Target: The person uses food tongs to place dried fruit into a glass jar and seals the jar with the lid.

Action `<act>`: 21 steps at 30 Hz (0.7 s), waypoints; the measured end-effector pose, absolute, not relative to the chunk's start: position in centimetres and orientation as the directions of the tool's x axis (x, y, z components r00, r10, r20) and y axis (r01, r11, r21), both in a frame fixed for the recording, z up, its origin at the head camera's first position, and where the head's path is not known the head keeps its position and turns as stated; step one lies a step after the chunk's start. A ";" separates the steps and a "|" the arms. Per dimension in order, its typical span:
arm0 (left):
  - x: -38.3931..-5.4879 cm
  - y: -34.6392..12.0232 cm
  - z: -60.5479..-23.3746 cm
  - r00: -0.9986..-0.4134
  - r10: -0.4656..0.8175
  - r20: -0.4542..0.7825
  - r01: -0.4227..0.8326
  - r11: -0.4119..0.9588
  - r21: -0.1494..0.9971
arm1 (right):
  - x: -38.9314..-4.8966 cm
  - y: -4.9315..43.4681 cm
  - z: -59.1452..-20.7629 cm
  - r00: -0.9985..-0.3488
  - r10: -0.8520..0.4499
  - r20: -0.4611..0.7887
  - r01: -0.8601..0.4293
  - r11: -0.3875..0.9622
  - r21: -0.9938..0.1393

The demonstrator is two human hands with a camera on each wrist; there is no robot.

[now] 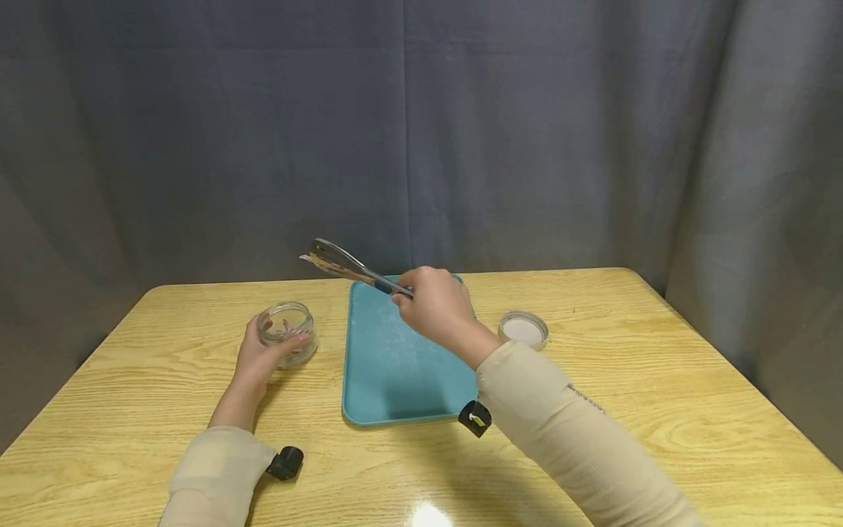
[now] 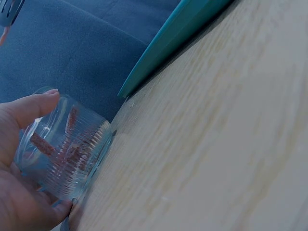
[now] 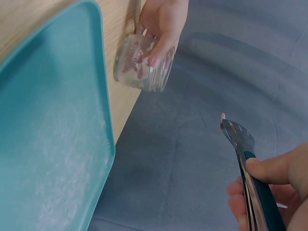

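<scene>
My left hand (image 1: 255, 357) grips a clear glass jar (image 1: 301, 353) at the left of the table, thumb and fingers round its side. Its mouth is uncovered. Several short reddish-brown sticks (image 2: 42, 144) lie inside it, seen in the left wrist view. Raised above the tray, my right hand (image 1: 436, 304) holds metal tongs (image 1: 358, 269) with dark teal grips. The tongs point left, their tips up in the air beyond the jar. A small pinkish-brown piece (image 3: 223, 116) sticks out from the tips; its full shape is hidden between them.
A teal tray (image 1: 395, 373) lies mid-table, with pale smudges or crumbs on its surface. To its right is a round lid (image 1: 524, 329), partly near my right forearm. A grey curtain (image 1: 408, 146) hangs behind the wooden table (image 1: 658, 351).
</scene>
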State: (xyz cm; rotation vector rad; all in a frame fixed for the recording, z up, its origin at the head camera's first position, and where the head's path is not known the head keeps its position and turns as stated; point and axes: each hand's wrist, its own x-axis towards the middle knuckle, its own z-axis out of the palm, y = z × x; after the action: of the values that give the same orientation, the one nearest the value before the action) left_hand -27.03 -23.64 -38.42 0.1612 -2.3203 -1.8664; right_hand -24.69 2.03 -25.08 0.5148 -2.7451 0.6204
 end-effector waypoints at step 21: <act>-26.9 -23.8 -37.9 -0.980 -0.192 0.048 0.006 0.214 0.977 | -24.8 -1.2 -27.7 -0.904 -0.310 0.295 -0.403 0.848 -0.344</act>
State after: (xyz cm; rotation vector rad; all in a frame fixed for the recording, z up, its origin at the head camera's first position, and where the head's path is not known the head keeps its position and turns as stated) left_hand -26.86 -23.81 -37.93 0.1797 -2.3195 -1.8673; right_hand -24.85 -1.22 -27.75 0.5472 -2.7967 0.5934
